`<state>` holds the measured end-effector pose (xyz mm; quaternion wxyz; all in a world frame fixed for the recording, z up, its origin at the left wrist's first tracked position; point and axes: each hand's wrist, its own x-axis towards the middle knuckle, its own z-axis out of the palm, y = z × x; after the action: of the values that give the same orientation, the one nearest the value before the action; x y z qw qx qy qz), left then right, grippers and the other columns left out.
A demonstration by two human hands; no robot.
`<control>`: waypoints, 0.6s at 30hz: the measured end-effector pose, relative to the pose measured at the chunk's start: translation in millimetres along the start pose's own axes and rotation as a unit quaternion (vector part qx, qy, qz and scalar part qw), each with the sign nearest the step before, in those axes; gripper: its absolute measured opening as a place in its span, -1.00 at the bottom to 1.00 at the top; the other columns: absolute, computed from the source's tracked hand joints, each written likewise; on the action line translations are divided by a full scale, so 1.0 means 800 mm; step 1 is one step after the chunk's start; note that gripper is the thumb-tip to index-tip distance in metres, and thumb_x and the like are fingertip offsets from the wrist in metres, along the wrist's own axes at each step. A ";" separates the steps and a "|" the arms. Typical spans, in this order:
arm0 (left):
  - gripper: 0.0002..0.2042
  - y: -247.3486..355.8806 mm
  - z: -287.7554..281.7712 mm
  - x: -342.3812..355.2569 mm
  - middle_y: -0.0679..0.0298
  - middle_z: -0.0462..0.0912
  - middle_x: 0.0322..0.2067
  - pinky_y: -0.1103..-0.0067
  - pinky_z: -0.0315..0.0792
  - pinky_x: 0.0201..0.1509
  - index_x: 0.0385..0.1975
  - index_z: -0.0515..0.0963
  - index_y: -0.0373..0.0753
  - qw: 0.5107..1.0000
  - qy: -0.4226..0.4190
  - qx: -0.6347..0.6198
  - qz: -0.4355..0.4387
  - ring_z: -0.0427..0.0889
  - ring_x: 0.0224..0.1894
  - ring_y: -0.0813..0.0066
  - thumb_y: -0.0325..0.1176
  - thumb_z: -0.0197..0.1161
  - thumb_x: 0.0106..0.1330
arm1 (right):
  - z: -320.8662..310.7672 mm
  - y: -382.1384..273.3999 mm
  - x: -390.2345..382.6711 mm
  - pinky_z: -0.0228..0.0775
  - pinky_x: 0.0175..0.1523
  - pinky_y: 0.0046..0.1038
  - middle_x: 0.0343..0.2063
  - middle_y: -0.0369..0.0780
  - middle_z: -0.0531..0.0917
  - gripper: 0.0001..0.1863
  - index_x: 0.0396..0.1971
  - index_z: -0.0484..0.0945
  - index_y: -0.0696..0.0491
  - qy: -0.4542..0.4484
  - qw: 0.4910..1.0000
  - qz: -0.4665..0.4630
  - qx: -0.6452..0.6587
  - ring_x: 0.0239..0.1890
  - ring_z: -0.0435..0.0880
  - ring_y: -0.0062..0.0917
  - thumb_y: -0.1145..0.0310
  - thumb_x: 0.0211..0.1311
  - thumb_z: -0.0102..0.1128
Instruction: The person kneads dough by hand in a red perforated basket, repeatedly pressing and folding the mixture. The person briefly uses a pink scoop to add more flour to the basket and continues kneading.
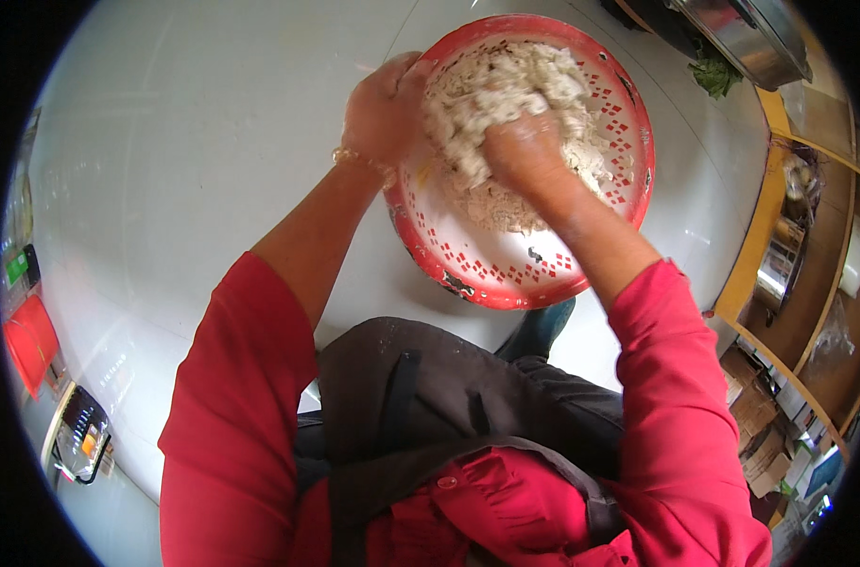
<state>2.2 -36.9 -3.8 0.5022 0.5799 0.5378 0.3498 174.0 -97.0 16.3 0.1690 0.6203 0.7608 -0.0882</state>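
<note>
A big round white metal bowl with a chipped red rim and little red diamonds is in front of the person. A pale, lumpy, crumbly dough is inside it. The right hand is down in the dough; its fingers are hidden, so I cannot tell if they squeeze. The left hand is blurry at the bowl's left rim, and I cannot tell if it grips

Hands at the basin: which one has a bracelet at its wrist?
The left hand, at the left edge of the red-rimmed basin: a bracelet circles its wrist. The right hand, in the pale mixture, shows none.
</note>
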 end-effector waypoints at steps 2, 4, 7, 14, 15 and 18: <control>-0.61 -0.005 0.000 -0.002 0.10 0.70 -0.15 0.46 0.46 0.06 0.01 0.58 -0.29 1.000 -0.003 0.001 0.014 0.65 -0.09 0.25 -0.10 0.09 0.42 | -0.020 0.016 -0.008 0.52 -0.12 -0.10 -0.37 -0.09 0.71 -0.87 -0.50 0.73 0.07 0.041 0.999 0.008 -0.001 -0.23 0.70 -0.18 0.40 -0.06 0.25; -0.60 -0.010 0.000 0.000 0.02 0.69 -0.14 0.38 0.45 0.07 0.00 0.58 -0.28 1.000 -0.014 -0.004 0.014 0.65 -0.06 0.10 -0.09 0.07 0.41 | -0.031 0.022 -0.009 0.55 -0.24 -0.18 -0.46 -0.06 0.71 -0.88 -0.53 0.72 0.10 0.015 0.998 0.015 -0.065 -0.34 0.72 -0.15 0.43 -0.14 0.29; -0.60 -0.013 0.002 0.001 0.02 0.69 -0.15 0.37 0.46 0.06 0.00 0.58 -0.27 0.999 -0.002 0.003 0.043 0.64 -0.07 0.07 -0.08 0.07 0.40 | -0.025 0.005 0.011 0.55 -0.25 -0.16 -0.47 -0.03 0.71 -0.89 -0.52 0.71 0.08 0.029 0.999 0.035 -0.010 -0.34 0.73 -0.14 0.42 -0.11 0.28; -0.61 -0.002 0.000 0.006 0.08 0.71 -0.17 0.47 0.48 0.02 0.02 0.58 -0.27 0.998 -0.006 0.061 0.015 0.67 -0.11 0.27 -0.11 0.09 0.42 | 0.010 -0.036 -0.034 0.46 0.03 -0.17 -0.25 -0.16 0.71 -0.79 -0.30 0.71 -0.03 -0.100 0.984 -0.144 -0.013 -0.12 0.69 -0.28 0.34 0.03 0.20; -0.61 -0.002 -0.001 0.005 0.08 0.71 -0.17 0.47 0.48 0.02 0.02 0.58 -0.27 0.998 -0.007 0.058 0.016 0.67 -0.12 0.26 -0.11 0.09 0.41 | 0.012 -0.033 -0.057 0.41 0.11 -0.15 -0.16 -0.19 0.70 -0.77 -0.24 0.69 -0.07 -0.201 0.965 -0.163 -0.050 -0.04 0.65 -0.31 0.32 0.09 0.16; -0.62 -0.006 -0.001 0.005 0.09 0.72 -0.19 0.46 0.49 0.00 0.02 0.58 -0.28 0.998 -0.007 0.050 0.035 0.68 -0.14 0.25 -0.11 0.10 0.41 | 0.018 -0.002 -0.122 0.21 0.33 -0.09 0.15 -0.20 0.53 -0.64 -0.03 0.59 -0.12 -0.060 0.942 -0.324 -0.068 0.30 0.38 -0.36 0.24 0.14 0.12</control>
<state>1.2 -33.2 -8.5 0.4638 0.6252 0.5302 0.3361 191.5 -191.4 38.7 0.2187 0.3207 0.9133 -0.1232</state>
